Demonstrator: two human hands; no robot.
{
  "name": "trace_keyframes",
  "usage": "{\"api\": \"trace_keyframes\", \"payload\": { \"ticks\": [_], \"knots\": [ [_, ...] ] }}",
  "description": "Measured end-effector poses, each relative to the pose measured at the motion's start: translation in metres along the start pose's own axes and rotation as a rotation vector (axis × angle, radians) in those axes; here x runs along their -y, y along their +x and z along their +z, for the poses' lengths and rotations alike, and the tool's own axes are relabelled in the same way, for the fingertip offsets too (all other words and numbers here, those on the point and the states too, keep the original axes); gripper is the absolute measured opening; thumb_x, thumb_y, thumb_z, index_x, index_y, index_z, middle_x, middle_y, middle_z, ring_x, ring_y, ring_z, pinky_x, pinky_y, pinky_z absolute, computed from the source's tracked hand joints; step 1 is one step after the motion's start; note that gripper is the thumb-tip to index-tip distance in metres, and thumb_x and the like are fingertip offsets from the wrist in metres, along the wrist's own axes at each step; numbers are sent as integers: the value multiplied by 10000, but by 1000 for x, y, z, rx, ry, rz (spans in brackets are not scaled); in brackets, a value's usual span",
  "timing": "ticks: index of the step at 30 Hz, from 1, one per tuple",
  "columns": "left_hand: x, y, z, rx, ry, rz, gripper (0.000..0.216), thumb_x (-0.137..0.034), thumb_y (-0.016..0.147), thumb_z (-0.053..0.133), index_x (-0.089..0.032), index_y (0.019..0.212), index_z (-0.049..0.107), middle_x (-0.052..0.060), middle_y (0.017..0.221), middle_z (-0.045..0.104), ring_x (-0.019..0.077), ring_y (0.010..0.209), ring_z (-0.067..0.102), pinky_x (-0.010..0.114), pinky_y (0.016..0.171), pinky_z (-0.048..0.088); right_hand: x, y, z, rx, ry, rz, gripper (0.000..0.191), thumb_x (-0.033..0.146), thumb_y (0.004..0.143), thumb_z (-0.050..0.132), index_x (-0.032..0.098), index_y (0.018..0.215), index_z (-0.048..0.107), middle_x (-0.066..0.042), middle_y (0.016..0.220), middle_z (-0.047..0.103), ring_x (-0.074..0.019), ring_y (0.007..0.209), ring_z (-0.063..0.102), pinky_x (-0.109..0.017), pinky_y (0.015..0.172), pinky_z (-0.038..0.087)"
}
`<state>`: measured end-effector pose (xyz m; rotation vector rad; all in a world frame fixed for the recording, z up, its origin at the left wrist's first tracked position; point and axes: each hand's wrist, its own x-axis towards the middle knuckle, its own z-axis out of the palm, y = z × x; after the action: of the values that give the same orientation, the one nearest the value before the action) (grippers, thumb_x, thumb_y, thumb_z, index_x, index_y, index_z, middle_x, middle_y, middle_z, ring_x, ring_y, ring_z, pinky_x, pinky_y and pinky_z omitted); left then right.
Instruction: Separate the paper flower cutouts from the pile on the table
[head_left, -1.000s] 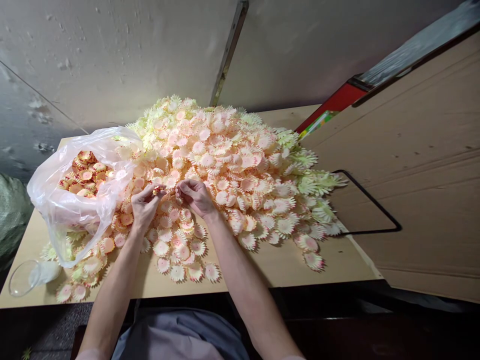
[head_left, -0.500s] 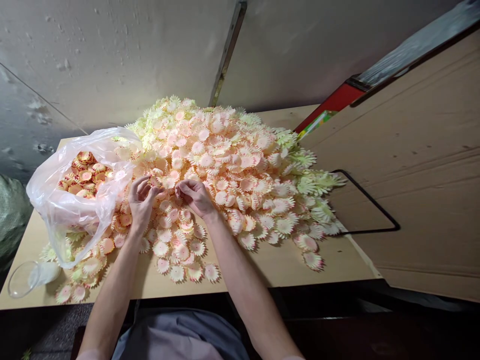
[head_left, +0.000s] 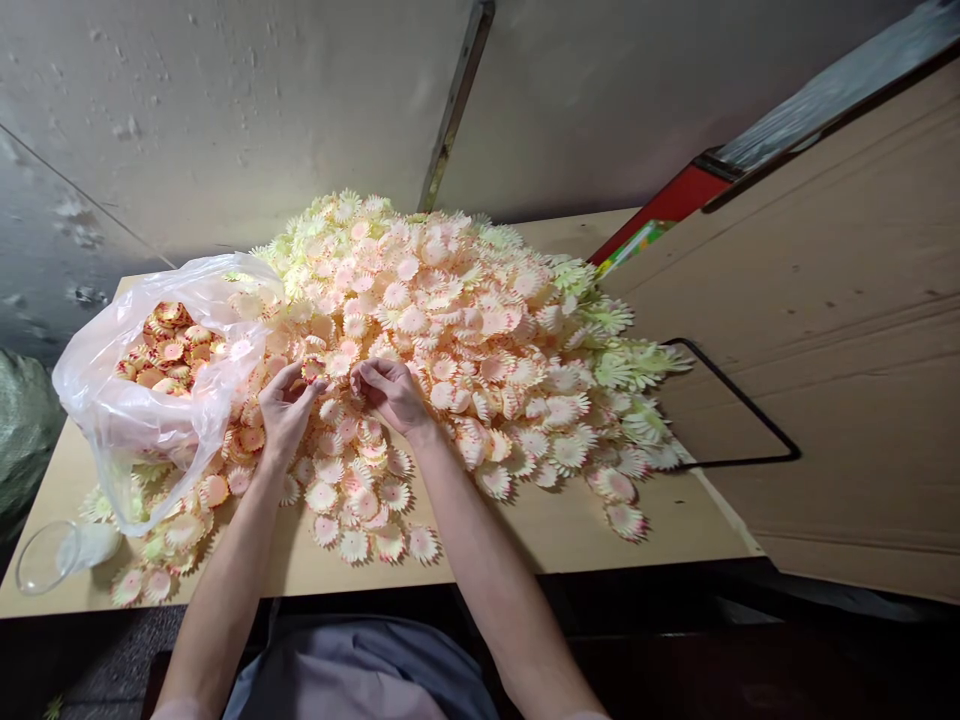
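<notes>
A small petal disc (head_left: 313, 369) with a red-tinged scalloped rim is held at the fingertips of my left hand (head_left: 285, 412). Just to its right, my right hand (head_left: 391, 397) is closed in a pinch; whatever lies between its fingertips is too small to make out. Both hands hover over a large heap of artificial flower petal discs (head_left: 450, 320), pale pink and cream with jagged edges. Left of my hands, a thin translucent plastic bag (head_left: 97, 400) gapes open, with darker red-edged discs (head_left: 171, 350) inside.
A clear cup (head_left: 46, 560) lies near the left front corner of the wooden table (head_left: 300, 565). Brown cardboard (head_left: 825, 380) leans on the right, with a black wire frame (head_left: 750, 395) beside it. Behind stands a grey wall (head_left: 300, 120).
The petal disc in my left hand has turned to show its face, and the left fingers have spread slightly around it. My right hand has hardly moved.
</notes>
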<state>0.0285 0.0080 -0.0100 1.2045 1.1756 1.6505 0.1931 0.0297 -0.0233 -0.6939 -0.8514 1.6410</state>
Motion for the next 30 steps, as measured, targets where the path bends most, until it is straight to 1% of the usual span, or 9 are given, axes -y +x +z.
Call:
{"api": "trace_keyframes", "payload": {
  "ticks": [4,8,10,14,17,19,22,27,30],
  "knots": [
    [-1,-2,0,11,14,-28,395,-363,611,870,-135,897,722,10,730,695,113,637,651,211,602,526,2,0,2,-9,10,12,337,443,617,869,160,723,718,6,661,650,-73,595,550,-200,548,422],
    [2,-1,-2,-21,-9,-3,335,-344,601,880,-143,799,698,2,694,684,117,606,660,210,579,525,4,-1,3,5,25,35,331,436,618,870,164,723,714,6,651,649,-79,593,563,-201,540,421],
    [3,0,-2,-15,-16,-5,337,-352,613,874,-144,816,704,6,701,690,120,603,665,216,587,535,3,-1,2,12,13,30,314,428,635,863,167,728,714,6,655,648,-81,592,557,-205,536,416],
    [0,1,0,66,-38,-57,456,-332,588,891,-157,971,715,14,802,711,110,672,668,217,663,554,0,-1,-1,17,-36,-11,282,418,666,846,174,726,718,17,629,621,-79,580,527,-214,543,408],
    [-4,-2,1,135,-34,-69,563,-303,578,900,-196,1078,666,-20,765,681,90,655,638,192,643,532,-1,-1,-1,-9,-71,-35,292,411,626,870,178,725,724,16,646,635,-84,609,543,-220,587,435],
    [-5,-3,1,188,-35,-65,524,-320,632,873,-209,1086,637,-34,720,660,84,625,620,187,621,519,0,-1,0,-1,-92,-44,296,403,610,879,184,739,729,11,683,659,-86,632,560,-221,611,451],
    [-4,-5,-1,253,-28,-58,412,-343,696,832,-195,1037,653,-14,745,681,85,636,625,189,637,517,1,-2,1,56,-131,-41,294,391,615,878,189,778,739,8,715,682,-86,624,560,-220,595,452],
    [5,-5,-5,302,35,-10,402,-323,697,832,-197,1056,702,15,799,724,114,678,657,200,650,518,1,-4,3,133,-157,9,300,372,563,898,192,752,752,2,720,698,-107,646,591,-231,606,475],
    [8,-5,-7,313,98,23,420,-324,683,839,-195,1066,723,41,831,748,152,718,689,238,689,541,3,-6,6,161,-162,-2,251,376,600,877,200,733,758,2,686,676,-121,666,599,-237,618,479]
  ]
}}
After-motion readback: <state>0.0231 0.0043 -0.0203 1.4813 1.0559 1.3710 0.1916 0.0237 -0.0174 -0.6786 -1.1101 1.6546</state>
